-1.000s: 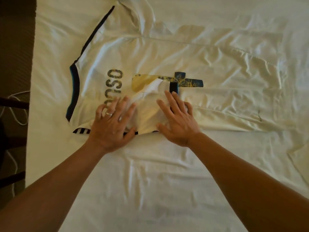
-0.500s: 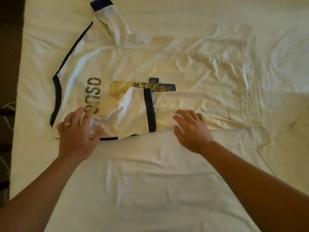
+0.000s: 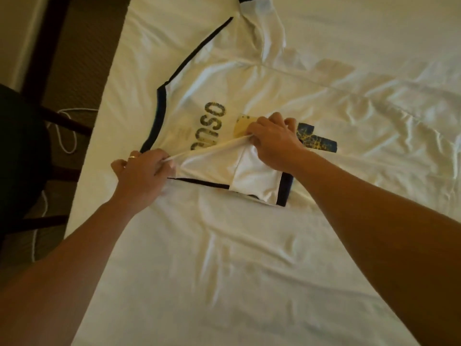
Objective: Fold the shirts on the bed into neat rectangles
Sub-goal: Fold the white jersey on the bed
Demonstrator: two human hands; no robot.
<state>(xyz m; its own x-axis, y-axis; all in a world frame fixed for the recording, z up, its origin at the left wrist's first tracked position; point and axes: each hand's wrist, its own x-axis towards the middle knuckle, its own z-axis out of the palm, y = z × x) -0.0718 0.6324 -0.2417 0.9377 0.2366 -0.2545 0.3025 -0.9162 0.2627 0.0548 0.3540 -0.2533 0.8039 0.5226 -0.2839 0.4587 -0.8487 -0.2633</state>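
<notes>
A white shirt (image 3: pixel 249 91) with dark trim and worn printed lettering lies back-up on the bed (image 3: pixel 224 270), spread across the sheet near its left edge, one sleeve (image 3: pixel 259 21) reaching toward the far side. The left hand (image 3: pixel 139 171) pinches the near shoulder edge between curled fingers and thumb; the right hand (image 3: pixel 274 141) grips the same fold further along, fingers curled tight round a ridge of cloth, so that the near sleeve (image 3: pixel 257 181) hangs from a taut line between them. The fabric appears thin, light and limp, probably slick, wrinkling readily and holding no shape unsupported. Judged from this, seams and trimmed edges offer the surest holds, with two spaced pinches keeping each fold line straight.
</notes>
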